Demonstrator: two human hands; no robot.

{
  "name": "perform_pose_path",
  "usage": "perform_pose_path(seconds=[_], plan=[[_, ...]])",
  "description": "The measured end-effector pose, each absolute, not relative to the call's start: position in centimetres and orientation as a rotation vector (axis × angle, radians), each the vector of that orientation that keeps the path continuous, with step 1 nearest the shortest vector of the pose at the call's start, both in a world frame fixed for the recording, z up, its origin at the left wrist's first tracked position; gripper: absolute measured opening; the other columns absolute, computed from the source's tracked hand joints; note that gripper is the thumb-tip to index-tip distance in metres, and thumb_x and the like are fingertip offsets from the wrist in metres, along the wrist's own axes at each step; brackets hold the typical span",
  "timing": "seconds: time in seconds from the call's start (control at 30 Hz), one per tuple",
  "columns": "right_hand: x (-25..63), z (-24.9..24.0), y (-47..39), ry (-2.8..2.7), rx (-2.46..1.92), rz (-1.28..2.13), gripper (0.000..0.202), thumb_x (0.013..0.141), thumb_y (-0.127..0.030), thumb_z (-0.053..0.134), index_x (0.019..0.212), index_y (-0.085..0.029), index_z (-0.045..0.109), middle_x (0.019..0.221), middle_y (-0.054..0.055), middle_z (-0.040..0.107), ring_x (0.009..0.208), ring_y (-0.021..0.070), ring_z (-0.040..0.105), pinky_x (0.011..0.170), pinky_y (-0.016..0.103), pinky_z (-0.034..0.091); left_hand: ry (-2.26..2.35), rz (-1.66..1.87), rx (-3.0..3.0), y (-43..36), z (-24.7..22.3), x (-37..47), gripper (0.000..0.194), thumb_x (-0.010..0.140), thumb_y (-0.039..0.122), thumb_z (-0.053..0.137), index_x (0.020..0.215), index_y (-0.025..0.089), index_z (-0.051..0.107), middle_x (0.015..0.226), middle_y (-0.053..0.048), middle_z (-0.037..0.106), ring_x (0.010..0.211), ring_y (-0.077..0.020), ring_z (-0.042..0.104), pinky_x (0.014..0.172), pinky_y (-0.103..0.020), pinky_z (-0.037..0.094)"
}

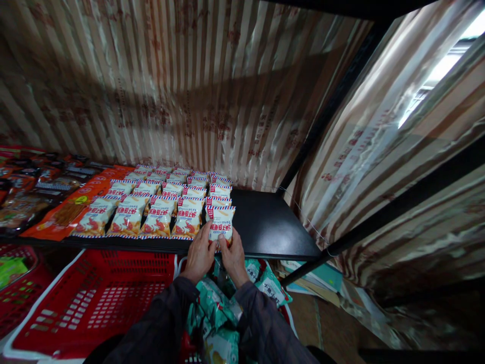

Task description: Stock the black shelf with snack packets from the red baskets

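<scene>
A white snack bag [221, 221] with a red-and-blue striped top edge is held upright at the shelf's front. My left hand [199, 254] grips its lower left side, and my right hand [234, 258] its lower right, thumbs on the front face. To its left, matching snack bags [157, 216] stand in rows on the black shelf [275, 222]. Others of the same kind sit right behind the held one. Whether its base rests on the shelf is hidden by my hands.
Below the shelf stands a red basket [125, 260], beside another holding green snack bags [217, 298]. Orange packets [81, 199] and dark packets [34, 189] lie along the shelf's left. A black metal post [364, 207] crosses at right; striped curtain [212, 86] hangs behind.
</scene>
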State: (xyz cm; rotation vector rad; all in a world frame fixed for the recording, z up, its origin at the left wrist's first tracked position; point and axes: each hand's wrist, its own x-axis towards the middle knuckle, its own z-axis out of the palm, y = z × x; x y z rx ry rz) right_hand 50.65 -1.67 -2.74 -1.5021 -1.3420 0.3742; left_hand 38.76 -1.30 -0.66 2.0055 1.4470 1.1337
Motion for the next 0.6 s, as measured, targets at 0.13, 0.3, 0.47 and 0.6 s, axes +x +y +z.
perform_pose_path(seconds=[0.13, 0.3, 0.47, 0.6], plan=[[50.6, -2.8, -1.5, -1.331, -1.49, 0.376, 0.049, 0.083, -0.046, 0.047, 0.121, -0.016, 0.05, 0.11, 0.013, 0.06, 0.101, 0.0254, 0.056, 0.089, 0.043, 0.045, 1.453, 1.151, 2.005, -1.2, -0.6, 38.8, 0.053, 0.084, 0.019, 0.043, 0.136, 0.017, 0.035, 0.138, -0.013, 0.046, 0.126, -0.0222, 0.044, 0.104, -0.041, 0.037], [50.8, -2.1, -1.0, -1.307, -1.499, 0.413, 0.059, 0.079, -0.049, 0.052, 0.127, -0.016, 0.046, 0.121, 0.014, 0.057, 0.109, 0.0269, 0.054, 0.094, 0.044, 0.042, 1.456, 1.141, 1.988, -1.2, -0.4, 38.9, 0.052, 0.084, 0.018, 0.041, 0.136, 0.013, 0.036, 0.138, -0.015, 0.045, 0.127, -0.0229, 0.043, 0.104, -0.042, 0.037], [51.6, -1.3, 0.4, -1.316, -1.458, 0.462, 0.067, 0.075, -0.052, 0.056, 0.131, -0.016, 0.044, 0.127, 0.014, 0.054, 0.116, 0.0268, 0.052, 0.096, 0.041, 0.041, 1.455, 1.16, 1.949, -1.4, -0.3, 39.0, 0.06, 0.081, 0.017, 0.045, 0.139, 0.014, 0.03, 0.141, -0.014, 0.042, 0.129, -0.0228, 0.04, 0.106, -0.041, 0.035], [52.4, -1.1, 1.8, -1.316, -1.449, 0.497, 0.071, 0.071, -0.051, 0.06, 0.131, -0.017, 0.044, 0.126, 0.012, 0.056, 0.113, 0.0265, 0.054, 0.094, 0.041, 0.043, 1.489, 1.163, 1.961, -1.4, -0.4, 39.2, 0.06, 0.08, 0.017, 0.046, 0.139, 0.016, 0.031, 0.14, -0.014, 0.043, 0.129, -0.0232, 0.041, 0.105, -0.042, 0.035]])
